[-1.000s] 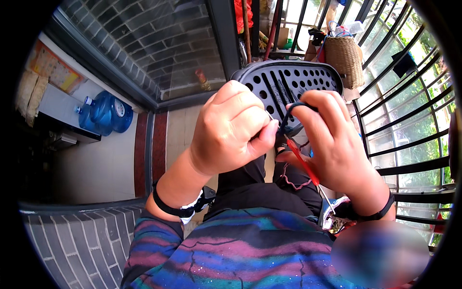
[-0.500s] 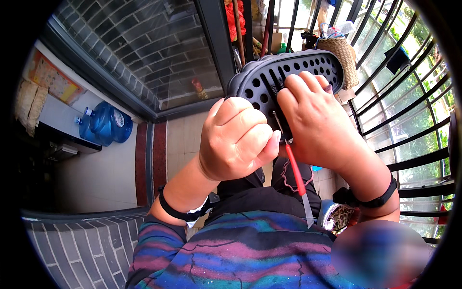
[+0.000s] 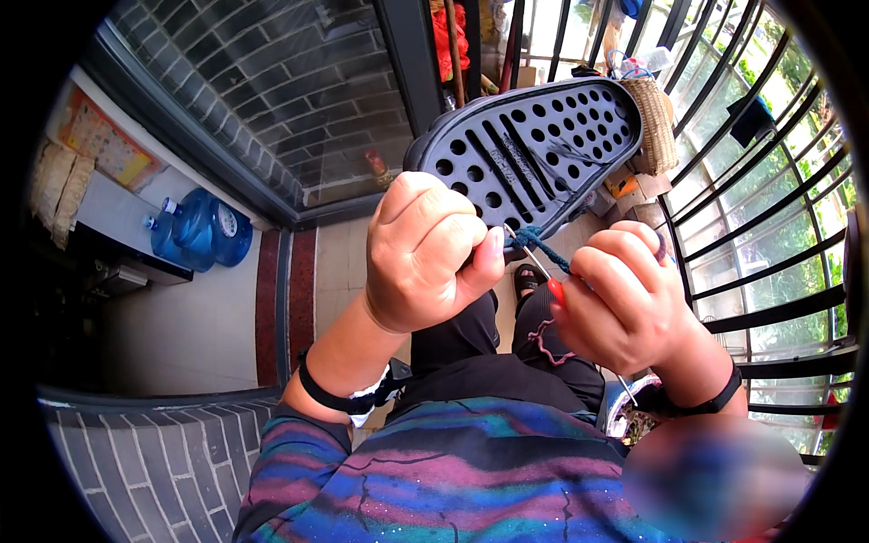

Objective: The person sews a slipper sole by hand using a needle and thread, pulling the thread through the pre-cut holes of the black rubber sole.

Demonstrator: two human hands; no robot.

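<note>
My left hand (image 3: 430, 249) is closed around the near end of a dark shoe sole (image 3: 534, 149) pierced with holes and slots, held up in front of me with its underside facing me. My right hand (image 3: 625, 303) grips a red-handled crochet hook (image 3: 543, 271); its thin metal tip points up-left to the sole's edge. Dark blue yarn (image 3: 543, 242) sits looped on the hook by that edge, and a strand runs over my right fingers. A short pinkish strand (image 3: 543, 339) hangs below the right hand.
A glass door (image 3: 272, 100) and its dark frame stand to the left, with blue water bottles (image 3: 195, 231) behind it. Metal railing bars (image 3: 769, 235) run along the right. A woven basket (image 3: 656, 127) sits past the sole. A grey brick ledge (image 3: 145, 462) lies at lower left.
My right hand has come off the sole's face and dropped down to the right, drawing the hook out at the sole's edge. The sole now shows fully, tilted further up.
</note>
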